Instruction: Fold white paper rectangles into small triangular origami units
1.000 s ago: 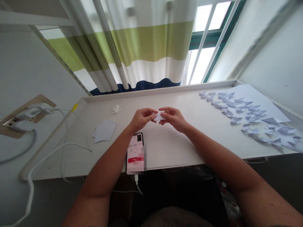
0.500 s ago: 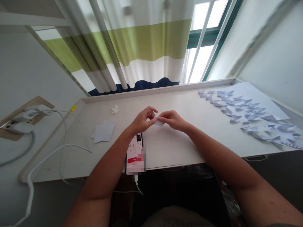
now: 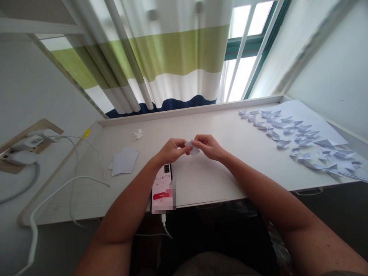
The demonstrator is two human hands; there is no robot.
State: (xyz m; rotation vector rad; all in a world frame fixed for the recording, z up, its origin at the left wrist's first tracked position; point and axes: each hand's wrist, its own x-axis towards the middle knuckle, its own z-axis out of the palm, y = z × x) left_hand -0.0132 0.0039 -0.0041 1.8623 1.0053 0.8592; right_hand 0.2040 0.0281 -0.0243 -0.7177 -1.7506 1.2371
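Observation:
Between my two hands, above the middle of the white desk (image 3: 198,180), is a small folded piece of white paper (image 3: 194,150). My left hand (image 3: 173,150) pinches its left side between thumb and curled fingers. On its upper right, my right hand (image 3: 209,146) grips it with thumb and forefinger. Part of the paper is hidden by the fingers. Off to the right, several folded paper boats (image 3: 283,144) lie in loose rows. A few flat white paper sheets (image 3: 124,161) are stacked askew at the left.
A phone (image 3: 162,191) with a running timer lies at the front edge, a charging cable (image 3: 164,222) plugged into it. Crumpled tissue (image 3: 138,134) sits at the back left. White cables (image 3: 71,182) trail from a wall socket (image 3: 21,149). A large white sheet (image 3: 313,119) lies under some boats.
My left fingers have curled in and closed on the paper, where they were more raised before. More of the paper's face now shows. The view has shifted slightly.

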